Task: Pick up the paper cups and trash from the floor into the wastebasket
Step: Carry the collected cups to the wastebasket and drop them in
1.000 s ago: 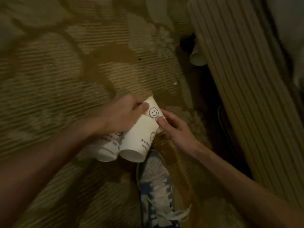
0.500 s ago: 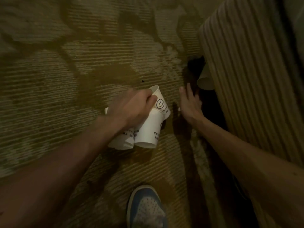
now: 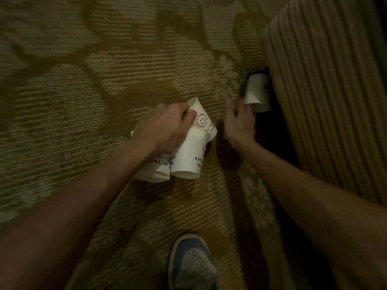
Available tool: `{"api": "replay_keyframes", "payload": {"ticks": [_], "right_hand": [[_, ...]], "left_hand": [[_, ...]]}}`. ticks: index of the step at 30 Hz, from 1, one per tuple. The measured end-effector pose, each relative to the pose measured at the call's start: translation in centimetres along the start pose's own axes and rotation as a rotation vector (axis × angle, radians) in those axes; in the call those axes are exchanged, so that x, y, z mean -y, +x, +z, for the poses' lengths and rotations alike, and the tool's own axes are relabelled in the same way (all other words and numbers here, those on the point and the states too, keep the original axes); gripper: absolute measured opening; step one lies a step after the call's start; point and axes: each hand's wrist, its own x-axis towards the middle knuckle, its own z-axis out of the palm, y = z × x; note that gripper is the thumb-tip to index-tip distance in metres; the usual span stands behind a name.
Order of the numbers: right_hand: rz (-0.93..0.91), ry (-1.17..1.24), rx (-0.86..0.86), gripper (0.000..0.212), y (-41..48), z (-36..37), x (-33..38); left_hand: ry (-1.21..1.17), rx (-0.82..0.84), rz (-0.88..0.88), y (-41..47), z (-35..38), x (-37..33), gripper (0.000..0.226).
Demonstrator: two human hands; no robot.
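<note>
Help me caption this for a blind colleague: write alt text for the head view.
The left hand grips a bunch of smiley-printed paper cups over patterned carpet, while the open right hand extends toward a lone cup lying at the foot of ribbed upholstery. A blue shoe shows below.

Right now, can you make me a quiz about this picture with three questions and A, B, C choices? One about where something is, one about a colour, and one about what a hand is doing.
1. Where is the lone cup?
A. Beside the ribbed furniture
B. Inside a wastebasket
C. On a chair

2. What colour is the rim of the shoe?
A. Red
B. Blue
C. Yellow

3. What is the left hand doing?
A. Hanging empty
B. Pointing upward
C. Gripping a bunch of cups

Answers:
1 A: it is on the carpet right by the furniture's base.
2 B: a blue band runs round the toe.
3 C: its fingers curl round the cups.
</note>
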Motion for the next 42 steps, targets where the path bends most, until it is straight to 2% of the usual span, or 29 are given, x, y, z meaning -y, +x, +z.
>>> {"api": "replay_keyframes", "payload": {"ticks": [3, 8, 13, 19, 25, 29, 34, 37, 42], "right_hand": [[-0.173, 0.08, 0.081, 0.069, -6.8, 3.8, -0.6], [-0.243, 0.266, 0.155, 0.053, -13.8, 4.8, -1.6], [-0.163, 0.414, 0.196, 0.03, -19.3, 4.4, -0.9], [-0.14, 0.546, 0.233, 0.035, -22.3, 4.4, 0.4], [-0.084, 0.549, 0.341, 0.033, -23.4, -0.5, 7.0], [-0.113, 0.532, 0.427, 0.031, -26.1, -10.4, 14.0], [-0.236, 0.612, 0.405, 0.027, -32.5, -28.6, 23.6], [-0.347, 0.612, 0.459, 0.027, -36.9, -40.8, 29.3], [-0.541, 0.601, 0.508, 0.036, -43.0, -59.8, 38.0]], "left_hand": [[0.082, -0.003, -0.016, -0.9, -0.8, 1.1, 0.035], [0.138, 0.041, 0.007, -4.7, -2.5, 3.1, 0.041], [0.096, 0.132, -0.065, -8.8, -3.5, 4.9, 0.042], [-0.052, 0.175, -0.15, -13.7, -6.6, 6.3, 0.042], [-0.147, 0.015, -0.307, -18.7, -14.2, 2.3, 0.043], [-0.221, -0.105, -0.382, -22.1, -22.4, -5.7, 0.043], [-0.167, -0.186, -0.401, -26.0, -37.4, -22.1, 0.048], [-0.053, -0.19, -0.373, -28.2, -47.6, -34.1, 0.051], [0.198, -0.148, -0.248, -30.6, -63.0, -53.2, 0.04]]}}
